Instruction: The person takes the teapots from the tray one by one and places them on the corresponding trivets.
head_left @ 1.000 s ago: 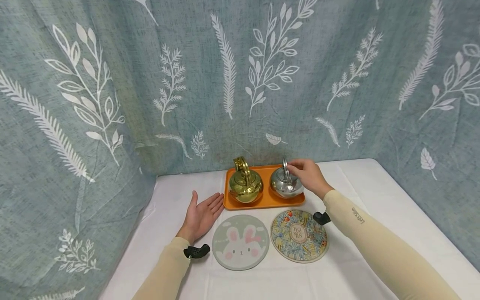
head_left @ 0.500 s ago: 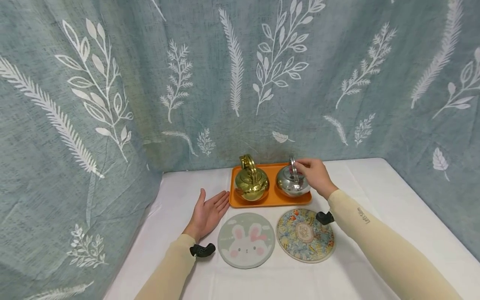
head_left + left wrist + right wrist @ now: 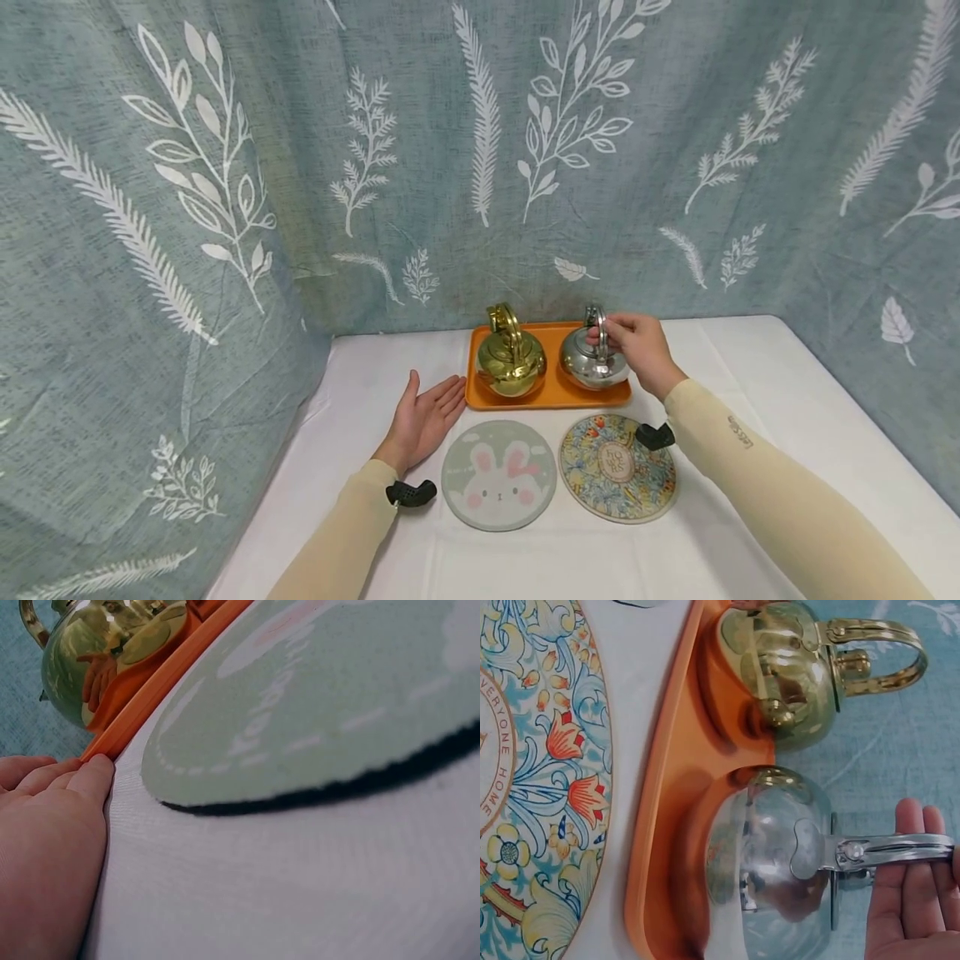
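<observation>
Standing on the right half of an orange tray (image 3: pixel 551 398), a silver kettle (image 3: pixel 592 367) has its handle (image 3: pixel 596 321) raised upright. Right hand (image 3: pixel 637 350): reaches the handle from the right, fingers curled about its top bar; in the right wrist view the fingertips (image 3: pixel 911 825) lie along the bar (image 3: pixel 892 847), so the hold reads as a light grasp. Kettle body is round and mirror-bright, with its base on the tray floor.

Gold kettle (image 3: pixel 512 367): left half of the same tray, just beside the silver one, handle (image 3: pixel 506 321) also upright; not touched by either hand.

Tray: at the back of the table (image 3: pixel 750 375), close to the curtain.

Left hand (image 3: pixel 423 417): lies palm up on the table, left of the tray, fingers straight and relaxed, holding nothing. In the left wrist view a fingertip (image 3: pixel 94 776) sits right at the tray's near corner (image 3: pixel 101 750); actual contact cannot be told.

Rabbit mat (image 3: pixel 498 485): round, pale green, flat on the table in front of the gold kettle, just right of the left hand.

Floral mat (image 3: pixel 617 467): round, flat beside the rabbit mat, in front of the silver kettle, under the right forearm.

Curtain (image 3: pixel 375 167): grey-blue with white leaves, behind and at both sides.
</observation>
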Motion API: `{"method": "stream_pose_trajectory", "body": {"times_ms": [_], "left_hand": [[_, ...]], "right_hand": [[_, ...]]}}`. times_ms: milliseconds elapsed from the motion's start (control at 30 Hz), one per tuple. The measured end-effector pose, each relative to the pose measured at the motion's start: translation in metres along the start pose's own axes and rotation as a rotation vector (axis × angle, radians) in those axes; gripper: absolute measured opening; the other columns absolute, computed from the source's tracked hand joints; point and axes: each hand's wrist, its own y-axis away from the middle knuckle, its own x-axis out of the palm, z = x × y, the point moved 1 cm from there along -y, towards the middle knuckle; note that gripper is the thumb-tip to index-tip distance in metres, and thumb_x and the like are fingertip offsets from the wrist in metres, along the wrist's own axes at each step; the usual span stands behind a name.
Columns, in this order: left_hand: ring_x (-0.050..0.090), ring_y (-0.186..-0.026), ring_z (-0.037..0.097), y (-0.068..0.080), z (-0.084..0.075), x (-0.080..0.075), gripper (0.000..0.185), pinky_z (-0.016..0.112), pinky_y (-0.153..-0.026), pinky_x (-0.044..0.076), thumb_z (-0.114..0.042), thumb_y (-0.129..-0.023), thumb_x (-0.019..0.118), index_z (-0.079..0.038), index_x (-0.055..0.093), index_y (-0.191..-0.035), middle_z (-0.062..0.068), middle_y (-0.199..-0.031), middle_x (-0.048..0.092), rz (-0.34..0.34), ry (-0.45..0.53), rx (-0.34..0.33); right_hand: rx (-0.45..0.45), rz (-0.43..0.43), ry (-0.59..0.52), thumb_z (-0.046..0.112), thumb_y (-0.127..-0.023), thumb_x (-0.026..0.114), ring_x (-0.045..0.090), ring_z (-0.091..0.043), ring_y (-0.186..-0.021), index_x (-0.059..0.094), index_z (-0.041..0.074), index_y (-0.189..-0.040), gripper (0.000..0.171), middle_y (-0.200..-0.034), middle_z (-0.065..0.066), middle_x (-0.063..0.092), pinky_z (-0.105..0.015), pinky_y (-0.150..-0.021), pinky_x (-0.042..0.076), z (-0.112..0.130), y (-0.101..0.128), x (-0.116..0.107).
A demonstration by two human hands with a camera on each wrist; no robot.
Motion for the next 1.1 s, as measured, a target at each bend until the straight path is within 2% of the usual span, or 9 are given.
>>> {"method": "stream_pose_trajectory", "body": {"times_ms": [267, 700, 1100], "left_hand": [[0.007, -0.166, 0.029, 0.000, 0.001, 0.000, 0.104, 0.039, -0.134, 0.013, -0.076, -0.109, 0.028, 0.003, 0.005, -0.172, 0.017, -0.180, 0.007, -0.011, -0.013, 0.001], [0.008, -0.166, 0.029, 0.001, 0.002, 0.001, 0.104, 0.039, -0.134, 0.013, -0.075, -0.109, 0.029, 0.003, 0.005, -0.172, 0.017, -0.180, 0.007, -0.012, -0.015, 0.001], [0.008, -0.166, 0.029, 0.001, 0.001, 0.001, 0.105, 0.039, -0.134, 0.014, -0.076, -0.108, 0.030, 0.003, 0.005, -0.172, 0.017, -0.180, 0.007, -0.020, 0.004, 0.001]], "right_hand": [[-0.014, -0.029, -0.009, 0.015, -0.116, 0.056, 0.077, -0.008, -0.094, 0.061, -0.015, -0.142, 0.041, -0.115, -0.020, 0.079, -0.027, -0.095, 0.062, -0.001, 0.003, 0.001], [-0.022, -0.053, -0.025, 0.013, -0.116, 0.055, 0.077, -0.007, -0.089, 0.063, -0.017, -0.138, 0.038, -0.104, -0.011, 0.081, -0.024, -0.090, 0.062, -0.005, 0.008, 0.002], [-0.054, -0.050, -0.051, 0.012, -0.115, 0.056, 0.077, -0.005, -0.090, 0.062, -0.017, -0.139, 0.038, -0.107, -0.015, 0.081, -0.023, -0.090, 0.061, 0.001, 0.015, 0.003]]}}
